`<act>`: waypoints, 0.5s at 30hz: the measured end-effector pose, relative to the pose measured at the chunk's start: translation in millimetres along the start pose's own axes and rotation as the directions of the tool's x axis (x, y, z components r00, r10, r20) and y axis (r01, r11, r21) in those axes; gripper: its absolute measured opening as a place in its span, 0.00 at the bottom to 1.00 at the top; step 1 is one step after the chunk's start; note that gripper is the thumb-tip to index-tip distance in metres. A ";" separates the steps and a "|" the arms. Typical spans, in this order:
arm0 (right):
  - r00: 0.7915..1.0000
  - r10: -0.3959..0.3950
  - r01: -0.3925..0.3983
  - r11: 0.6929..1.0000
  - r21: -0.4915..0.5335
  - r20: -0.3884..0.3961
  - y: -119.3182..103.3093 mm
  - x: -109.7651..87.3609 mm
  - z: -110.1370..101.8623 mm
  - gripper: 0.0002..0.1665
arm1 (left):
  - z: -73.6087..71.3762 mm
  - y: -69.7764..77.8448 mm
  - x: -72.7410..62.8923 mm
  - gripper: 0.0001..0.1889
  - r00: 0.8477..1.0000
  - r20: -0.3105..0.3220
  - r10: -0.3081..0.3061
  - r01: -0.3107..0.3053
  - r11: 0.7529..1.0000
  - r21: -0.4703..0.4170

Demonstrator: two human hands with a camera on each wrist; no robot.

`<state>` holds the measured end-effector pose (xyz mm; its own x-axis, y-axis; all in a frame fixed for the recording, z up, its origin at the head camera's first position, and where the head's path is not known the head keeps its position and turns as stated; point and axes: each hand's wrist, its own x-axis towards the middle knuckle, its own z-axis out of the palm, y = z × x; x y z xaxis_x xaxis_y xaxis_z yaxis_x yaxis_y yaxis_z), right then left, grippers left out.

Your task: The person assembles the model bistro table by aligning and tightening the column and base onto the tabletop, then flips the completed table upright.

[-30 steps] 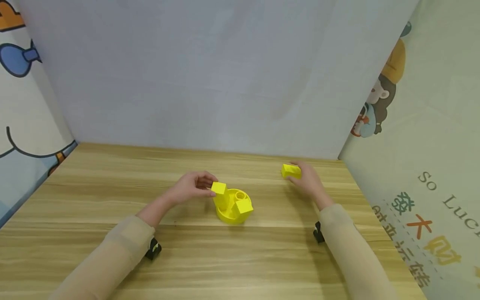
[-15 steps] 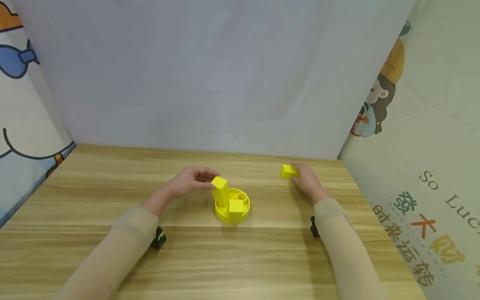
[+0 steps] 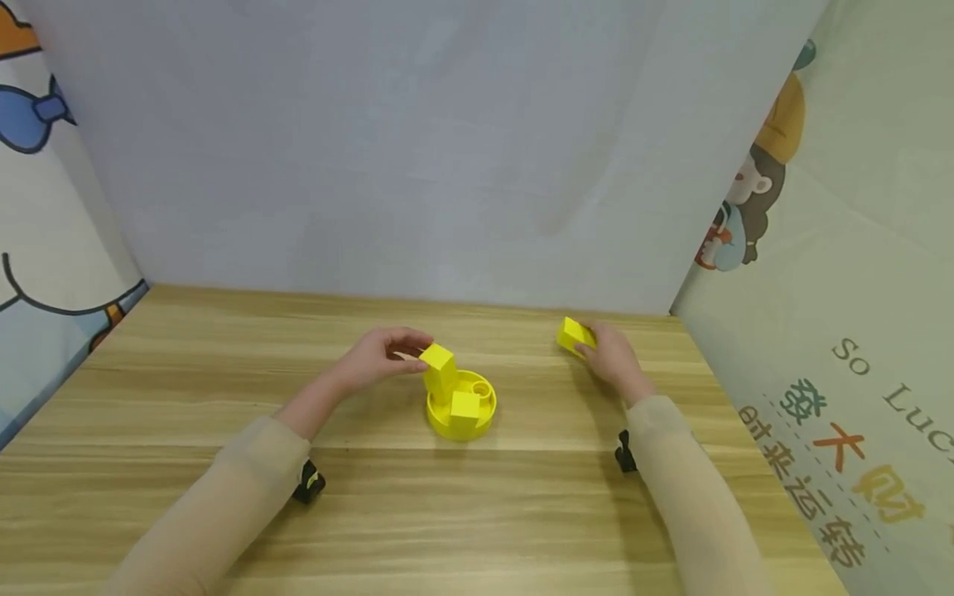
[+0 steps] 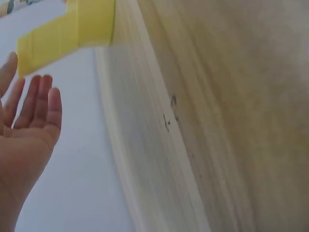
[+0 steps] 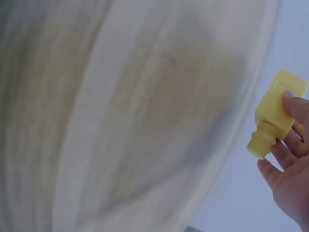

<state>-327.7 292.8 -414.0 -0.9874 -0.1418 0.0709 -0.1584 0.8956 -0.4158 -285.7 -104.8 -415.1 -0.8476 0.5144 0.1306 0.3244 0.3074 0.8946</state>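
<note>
Apparently steadying tall block [image 3: 441,377] at tray's [image 3: 441,425] 10 o'clock with wide left grip [image 3: 378,361] and, toward 2 o'clock, pinching necked block [image 5: 274,105] by its body in right grip [image 3: 614,356].

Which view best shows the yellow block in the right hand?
Right wrist: the yellow bottle-shaped block shows body and ridged neck in the right hand. The head view shows only its body, partly covered; the left wrist view, none.

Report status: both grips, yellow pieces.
Right grip holds yellow necked piece. Left grip at tall yellow block in round tray, contact unclear. Nothing visible between held piece and tray.
</note>
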 end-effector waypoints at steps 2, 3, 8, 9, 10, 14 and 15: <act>1.000 0.008 -0.006 0.997 0.071 -0.026 -6.3 -2.4 -4.4 0.29 | 1.5 4.9 -6.1 0.23 0.999 -0.034 0.000 0.000 1.000 0.008; 0.999 0.007 -0.002 0.995 0.103 -0.040 -10.0 -4.1 -6.9 0.29 | 2.5 7.2 -9.2 0.23 0.999 -0.054 -0.002 0.002 1.000 0.016; 0.996 -0.002 0.022 0.975 0.223 -0.093 -29.7 -14.3 -17.5 0.30 | 11.8 21.4 -26.7 0.22 0.989 -0.141 -0.052 0.058 0.997 0.041; 0.995 -0.002 0.027 0.968 0.251 -0.100 -33.9 -16.8 -18.7 0.30 | 14.8 24.2 -29.9 0.22 0.985 -0.159 -0.068 0.076 0.996 0.044; 0.994 -0.004 0.035 0.959 0.281 -0.109 -37.9 -19.0 -19.6 0.30 | 18.2 27.0 -33.1 0.22 0.981 -0.175 -0.080 0.090 0.995 0.047; 0.990 -0.014 0.072 0.906 0.417 -0.140 -56.8 -30.4 -20.1 0.30 | 34.5 36.1 -44.6 0.23 0.971 -0.219 -0.094 0.110 0.992 0.063; 0.989 -0.017 0.081 0.891 0.447 -0.144 -61.7 -33.3 -19.4 0.30 | 39.2 37.7 -46.5 0.23 0.972 -0.220 -0.088 0.103 0.993 0.057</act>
<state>-284.9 250.4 -373.1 -0.9735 -0.0947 0.2082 -0.2229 0.5977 -0.7701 -217.6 -85.8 -404.2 -0.9443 0.2966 0.1426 0.2594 0.4041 0.8772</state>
